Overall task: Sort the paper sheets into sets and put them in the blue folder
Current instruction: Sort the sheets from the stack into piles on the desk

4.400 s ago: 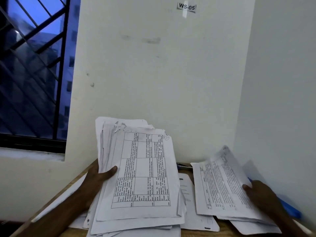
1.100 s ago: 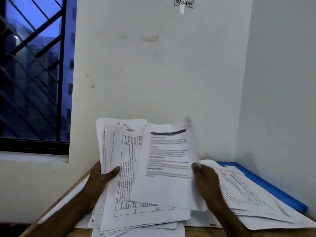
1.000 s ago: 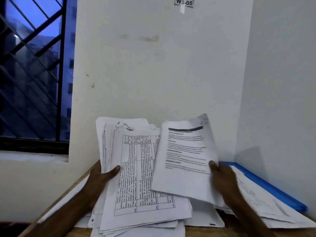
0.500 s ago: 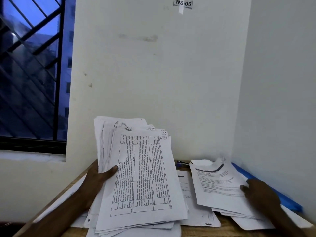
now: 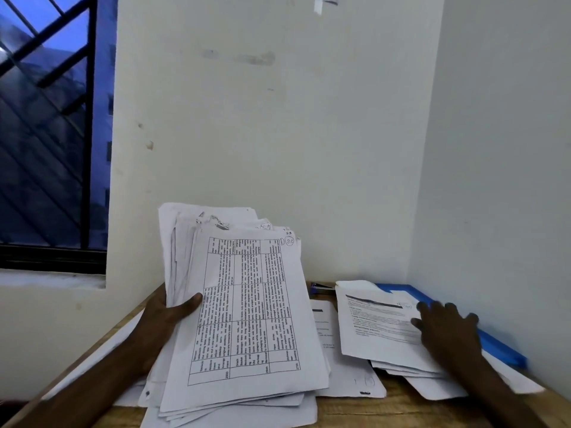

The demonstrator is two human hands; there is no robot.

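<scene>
The left grip (image 5: 173,316) clamps the tilted stack of paper sheets (image 5: 247,304), long axis 6 to 12 o'clock; at its 3 o'clock a sorted set (image 5: 370,329) lies on the blue folder (image 5: 494,344), the nearer right grip (image 5: 445,329) resting flat there, fingers apart and holding nothing

Left hand (image 5: 168,318): thumb across front of paper stack (image 5: 247,304), fingers hidden behind. Right hand (image 5: 445,330): palm down, fingers straight, spread. Forearms enter from lower corners.
</scene>
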